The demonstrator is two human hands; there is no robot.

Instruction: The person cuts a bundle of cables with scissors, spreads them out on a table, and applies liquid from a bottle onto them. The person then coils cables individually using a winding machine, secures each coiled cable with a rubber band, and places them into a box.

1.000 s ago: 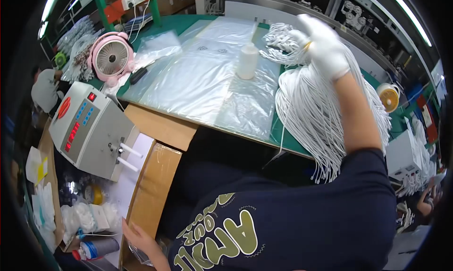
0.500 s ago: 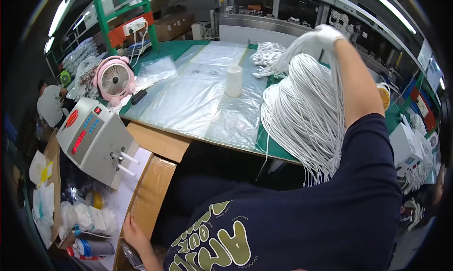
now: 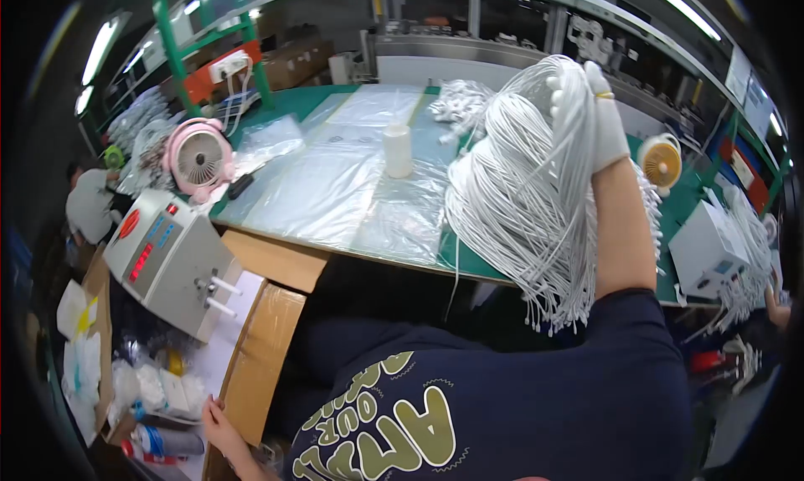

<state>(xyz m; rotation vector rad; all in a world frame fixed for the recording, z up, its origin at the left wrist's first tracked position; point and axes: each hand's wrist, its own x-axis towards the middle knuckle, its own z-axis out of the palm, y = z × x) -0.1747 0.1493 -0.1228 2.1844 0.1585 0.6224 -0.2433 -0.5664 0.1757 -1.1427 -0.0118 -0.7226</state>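
Note:
My right hand (image 3: pixel 600 116), in a white glove, is closed around a thick bundle of white cables (image 3: pixel 574 137). The held strands hang over the front of a large heap of white cables (image 3: pixel 502 183), whose ends dangle past the table edge. At the lower left is my bare left hand (image 3: pixel 224 431), beside the upright cardboard flap (image 3: pixel 264 355). Its fingers are drawn together, and a thin white line runs toward them; whether they grip it I cannot tell.
A cloudy plastic bottle (image 3: pixel 398 152) stands on plastic sheeting (image 3: pixel 310 188). A grey machine (image 3: pixel 172 259) with two white prongs sits left, near a pink fan (image 3: pixel 199 158). A yellow fan (image 3: pixel 660 162) is at right. Another person (image 3: pixel 90 200) sits far left.
My right hand has come down from its raised position, and the held cables now drape lower over the heap. My left hand has barely moved. The view has shifted slightly.

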